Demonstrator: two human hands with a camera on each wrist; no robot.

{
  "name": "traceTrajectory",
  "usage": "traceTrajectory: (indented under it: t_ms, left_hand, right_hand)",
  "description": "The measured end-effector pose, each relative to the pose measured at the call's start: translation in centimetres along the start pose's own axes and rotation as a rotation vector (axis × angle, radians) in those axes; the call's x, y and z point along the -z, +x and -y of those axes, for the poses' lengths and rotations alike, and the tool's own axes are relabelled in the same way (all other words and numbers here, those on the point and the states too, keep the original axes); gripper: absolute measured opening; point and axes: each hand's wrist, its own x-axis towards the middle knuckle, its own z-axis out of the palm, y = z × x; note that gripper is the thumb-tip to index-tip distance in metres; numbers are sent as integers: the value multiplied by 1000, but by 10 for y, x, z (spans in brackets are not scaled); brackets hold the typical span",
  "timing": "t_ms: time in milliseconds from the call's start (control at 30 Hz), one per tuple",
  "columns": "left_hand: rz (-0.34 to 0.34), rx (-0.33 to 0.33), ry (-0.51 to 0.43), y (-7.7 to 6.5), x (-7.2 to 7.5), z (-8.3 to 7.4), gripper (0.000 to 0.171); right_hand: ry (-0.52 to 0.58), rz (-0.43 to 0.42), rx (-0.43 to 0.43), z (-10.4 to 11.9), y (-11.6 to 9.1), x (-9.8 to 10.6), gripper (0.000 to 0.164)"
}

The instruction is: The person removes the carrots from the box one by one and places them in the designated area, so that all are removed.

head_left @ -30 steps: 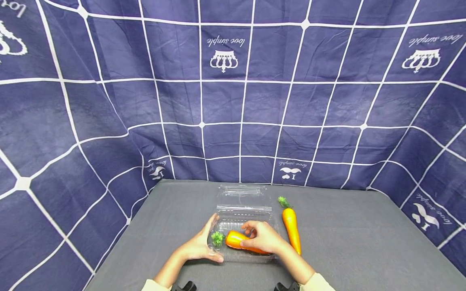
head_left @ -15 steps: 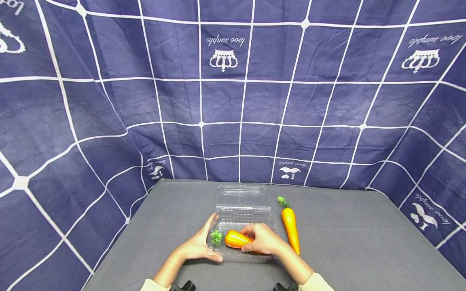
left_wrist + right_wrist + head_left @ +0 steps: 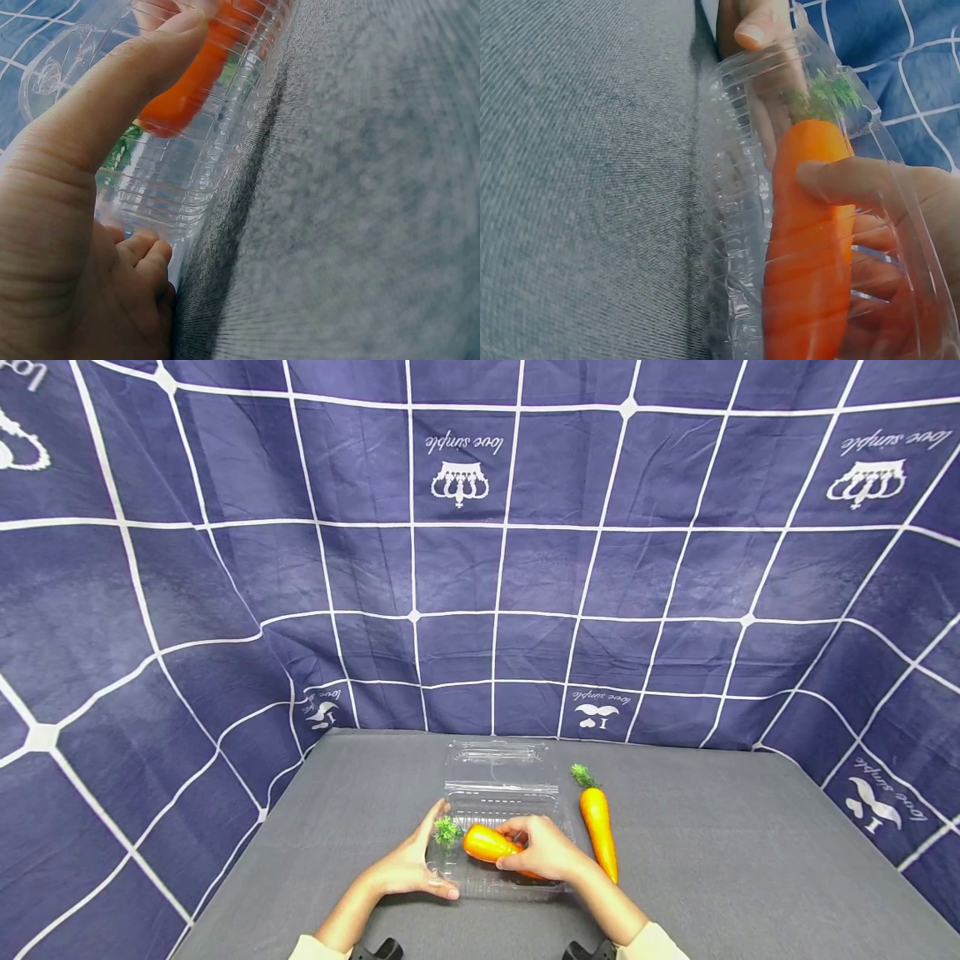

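A clear plastic clamshell container [image 3: 495, 887] lies on the grey table, its lid [image 3: 501, 766] laid back away from me. My right hand [image 3: 546, 850] reaches inside and grips an orange carrot [image 3: 482, 843] between thumb and fingers. The carrot's green leafy top [image 3: 447, 832] points left and a little toward the back; its thin end is hidden under the hand. At the container's left side my left hand [image 3: 411, 862] is spread, thumb along the front and fingers toward the rear. In the left wrist view the thumb [image 3: 124, 82] extends straight over the container's edge.
To the right of the container lies a second carrot [image 3: 600, 837], leafy top toward the back. The grey cloth-covered table [image 3: 720, 860] is bounded behind and at the sides by a blue curtain [image 3: 562, 568] with a white grid.
The leafy end of the gripped carrot has swung toward the back of the container, moved by the right hand. The left hand and the second carrot stay in place.
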Motion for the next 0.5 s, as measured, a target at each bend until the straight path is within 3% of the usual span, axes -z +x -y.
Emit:
traceTrajectory:
  t_ms: [233,500]
  left_hand:
    - [-4,19,2,-1,-1,-1,137]
    - [18,24,-15,0,1,0,137]
  right_hand:
    - [79,-50,-38,0,0,1,35]
    - [309,-191,-99,5,0,8,38]
